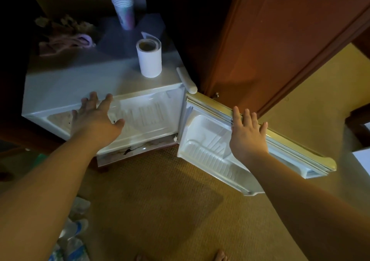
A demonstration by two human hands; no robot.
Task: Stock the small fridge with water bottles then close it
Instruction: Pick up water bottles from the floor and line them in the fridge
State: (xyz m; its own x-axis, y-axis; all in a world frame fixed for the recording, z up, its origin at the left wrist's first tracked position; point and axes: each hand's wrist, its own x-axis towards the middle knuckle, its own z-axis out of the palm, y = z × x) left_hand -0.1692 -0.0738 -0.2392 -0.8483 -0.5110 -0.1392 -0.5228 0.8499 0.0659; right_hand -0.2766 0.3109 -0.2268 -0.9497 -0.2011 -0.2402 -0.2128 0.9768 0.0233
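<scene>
The fridge (104, 84) sits in the middle left of the frame, a small white box seen from above, with its door (250, 140) swung wide open toward the right. What shows of the inside is bare white plastic, and the door's shelves look bare as well; no bottle is visible in either. The bottles (74, 238) lie on the floor at the lower left edge, a loose heap of clear plastic with blue labels, partly hidden behind the left forearm and too dim to count.

The left hand (96, 118) is spread flat, fingers straight and splayed, over the front top edge of the fridge; whether it presses on the edge or hangs just above it cannot be told. It holds nothing. The right hand (248, 134) is also open, fingers straight, laid against the top edge of the door at centre right, gripping nothing.

So, by my reading, stocking has not begun: the fridge is open and ready, the bottles remain on the floor, and both loading and closing are still to do.

On the fridge top stand a paper roll (150, 58), a stack of cups (123, 6) farther back, and crumpled cloth (66, 38) at upper left. A wooden panel (280, 40) fills the upper right, and woven matting (160, 200) covers the floor.
</scene>
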